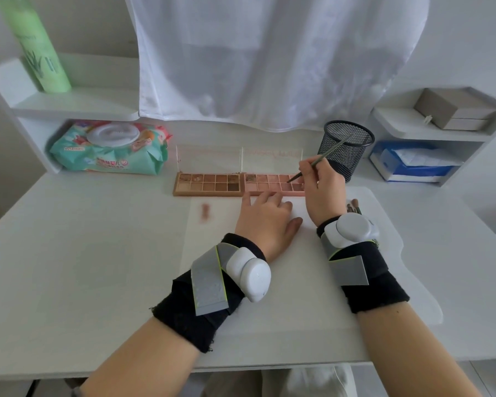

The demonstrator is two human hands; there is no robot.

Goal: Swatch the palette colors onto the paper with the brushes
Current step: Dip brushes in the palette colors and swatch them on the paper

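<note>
1. Head view, middle of the frame: two palettes lie side by side on the tabletop [69, 253], the brown palette [209, 183] on the left and the pink palette [269, 184] touching it on the right, their clear lids standing open behind them.
2. The right hand [324, 190] pinches a thin brush [318, 161] between curled fingers [307, 170]. The brush's long axis slants from the upper right, near the mesh cup [345, 147], down to the lower left, and its dark tip sits on a pan at the right end of the pink palette.
3. The left hand [267, 222] lies flat with its fingers straight, pressing on the paper [269, 282] just below the pink palette; it grips nothing.
4. The paper spreads across the lower centre of the frame, directly below the palettes. One reddish-brown swatch [205, 213] shows on its upper left part, left of the left hand.
5. The step in hand looks like loading colour onto the tip. The next stroke would call for carrying the tip down-frame and leftward onto bare paper; the right hand is the one holding the brush, and the left hand sits between the tip and the existing swatch.
6. More brushes [352, 206] peek out just behind the right wrist.
7. Elsewhere: a wipes pack [109, 150] at the left, a green bottle [38, 44] at the upper left.
</note>
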